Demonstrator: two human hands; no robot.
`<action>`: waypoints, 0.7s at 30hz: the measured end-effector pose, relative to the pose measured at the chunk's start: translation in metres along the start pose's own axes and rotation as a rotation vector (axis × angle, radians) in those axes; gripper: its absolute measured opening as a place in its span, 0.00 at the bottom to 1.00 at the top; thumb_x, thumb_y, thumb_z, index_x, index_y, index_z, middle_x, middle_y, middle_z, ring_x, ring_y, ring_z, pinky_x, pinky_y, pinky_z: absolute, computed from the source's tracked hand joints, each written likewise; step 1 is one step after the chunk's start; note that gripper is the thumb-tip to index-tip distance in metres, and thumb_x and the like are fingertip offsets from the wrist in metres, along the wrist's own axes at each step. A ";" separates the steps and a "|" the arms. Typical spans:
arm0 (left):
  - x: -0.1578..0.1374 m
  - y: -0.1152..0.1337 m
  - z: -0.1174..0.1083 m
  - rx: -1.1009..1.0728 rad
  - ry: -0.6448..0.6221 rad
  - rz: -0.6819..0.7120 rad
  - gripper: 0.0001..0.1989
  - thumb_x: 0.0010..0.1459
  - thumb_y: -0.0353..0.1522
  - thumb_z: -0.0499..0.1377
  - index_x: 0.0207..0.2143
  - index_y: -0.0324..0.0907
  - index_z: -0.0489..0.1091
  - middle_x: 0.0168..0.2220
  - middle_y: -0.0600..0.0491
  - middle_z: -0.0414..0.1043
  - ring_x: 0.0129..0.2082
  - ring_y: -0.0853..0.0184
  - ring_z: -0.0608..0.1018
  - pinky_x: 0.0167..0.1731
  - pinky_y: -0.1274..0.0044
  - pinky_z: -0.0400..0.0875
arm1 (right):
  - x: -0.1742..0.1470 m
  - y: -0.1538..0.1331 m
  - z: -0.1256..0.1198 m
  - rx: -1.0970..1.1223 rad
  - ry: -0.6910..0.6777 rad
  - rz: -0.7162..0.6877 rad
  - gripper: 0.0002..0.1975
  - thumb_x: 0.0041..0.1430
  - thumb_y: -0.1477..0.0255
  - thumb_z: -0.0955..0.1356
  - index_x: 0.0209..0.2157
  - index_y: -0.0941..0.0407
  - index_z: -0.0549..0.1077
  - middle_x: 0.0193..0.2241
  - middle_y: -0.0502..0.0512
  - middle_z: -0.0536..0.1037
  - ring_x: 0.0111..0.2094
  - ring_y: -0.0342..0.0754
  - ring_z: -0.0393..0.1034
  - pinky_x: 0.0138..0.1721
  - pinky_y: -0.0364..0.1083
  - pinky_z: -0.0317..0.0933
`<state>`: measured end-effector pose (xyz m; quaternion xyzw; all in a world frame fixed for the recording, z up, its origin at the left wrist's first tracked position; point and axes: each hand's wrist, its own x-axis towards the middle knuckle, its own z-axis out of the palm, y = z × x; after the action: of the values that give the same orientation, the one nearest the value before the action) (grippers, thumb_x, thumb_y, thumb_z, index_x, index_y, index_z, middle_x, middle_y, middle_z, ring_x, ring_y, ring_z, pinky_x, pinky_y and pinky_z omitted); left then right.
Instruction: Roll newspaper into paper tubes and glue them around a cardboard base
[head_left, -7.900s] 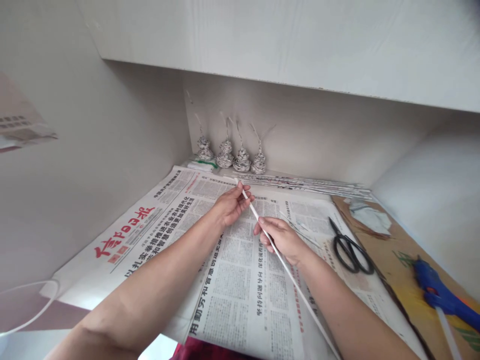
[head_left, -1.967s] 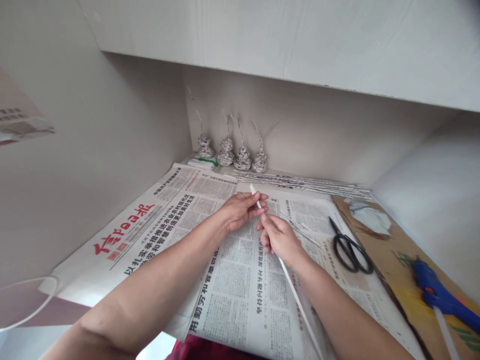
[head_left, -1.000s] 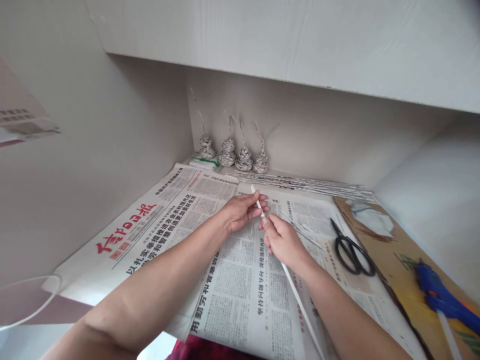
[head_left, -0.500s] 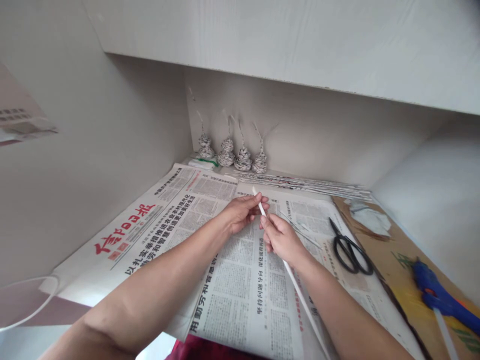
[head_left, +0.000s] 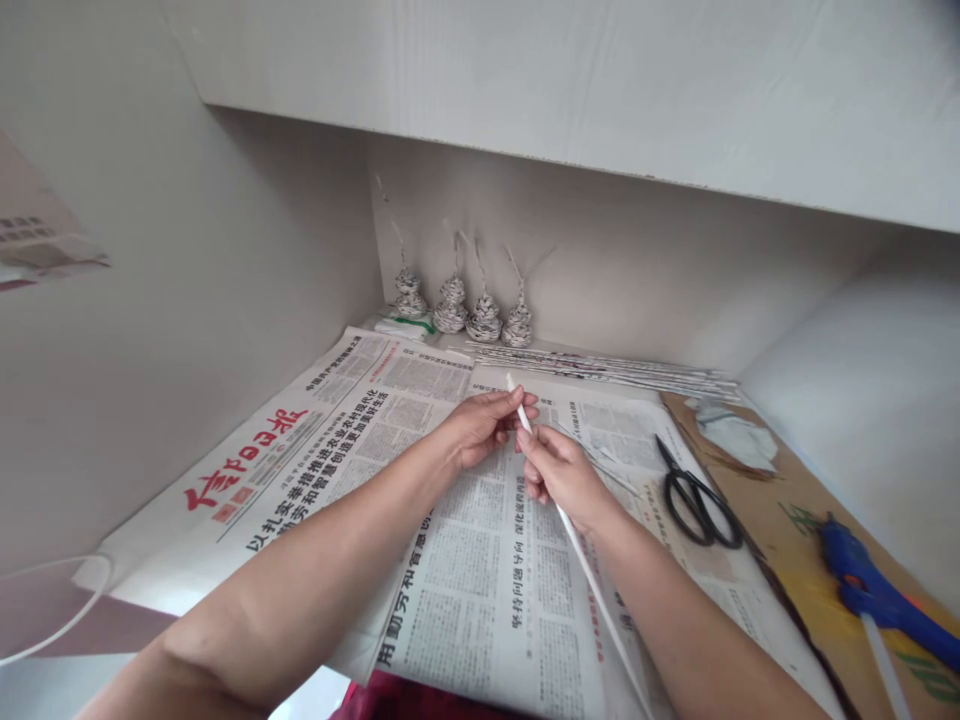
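Note:
A long, thin white paper tube (head_left: 596, 585) slants from the lower edge up to the middle of the view. Near its far tip, my left hand (head_left: 491, 425) pinches it between thumb and fingers. Just below, my right hand (head_left: 559, 465) is closed around the same tube, fingers curled. The tip sticks out a little beyond the left fingers. Beneath both hands lie spread newspaper sheets (head_left: 457, 590). Beside my right hand are a few thin, pale strands (head_left: 607, 468), partly covered.
Several woven paper gourd shapes (head_left: 451, 308) stand along the back wall, with a bundle of rolled paper sticks (head_left: 607, 368) beside them. Black-handled scissors (head_left: 701, 505) lie on the right. Farther right, a blue glue gun (head_left: 862, 580) rests on cardboard (head_left: 720, 450). A shelf (head_left: 525, 80) overhangs the back.
My right hand has shifted very slightly up and left along the tube. The left hand keeps its pinch near the tip. The view has moved a little.

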<state>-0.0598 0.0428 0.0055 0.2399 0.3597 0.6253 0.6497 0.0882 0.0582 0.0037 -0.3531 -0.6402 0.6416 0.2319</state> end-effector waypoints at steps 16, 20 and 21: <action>-0.002 0.001 0.003 -0.111 -0.042 0.001 0.08 0.54 0.29 0.60 0.34 0.30 0.73 0.29 0.47 0.71 0.21 0.78 0.69 0.15 0.89 0.61 | 0.000 -0.003 -0.006 -0.064 0.014 -0.063 0.17 0.56 0.53 0.63 0.30 0.54 0.66 0.14 0.43 0.62 0.14 0.40 0.59 0.16 0.40 0.51; -0.002 0.002 0.003 -0.124 -0.036 -0.016 0.08 0.54 0.28 0.60 0.35 0.29 0.73 0.30 0.47 0.72 0.21 0.79 0.70 0.16 0.90 0.64 | 0.000 0.000 -0.007 -0.074 0.009 -0.070 0.19 0.58 0.52 0.61 0.28 0.54 0.64 0.13 0.42 0.60 0.13 0.40 0.58 0.16 0.40 0.50; -0.002 0.002 0.003 -0.131 -0.036 -0.021 0.08 0.54 0.28 0.60 0.35 0.30 0.73 0.30 0.47 0.72 0.21 0.79 0.70 0.17 0.90 0.65 | -0.001 -0.002 -0.007 0.029 -0.056 -0.022 0.19 0.58 0.53 0.60 0.28 0.54 0.62 0.12 0.41 0.58 0.12 0.40 0.57 0.14 0.40 0.48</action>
<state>-0.0586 0.0415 0.0097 0.2042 0.3086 0.6361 0.6771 0.0934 0.0622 0.0062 -0.3244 -0.6409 0.6579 0.2263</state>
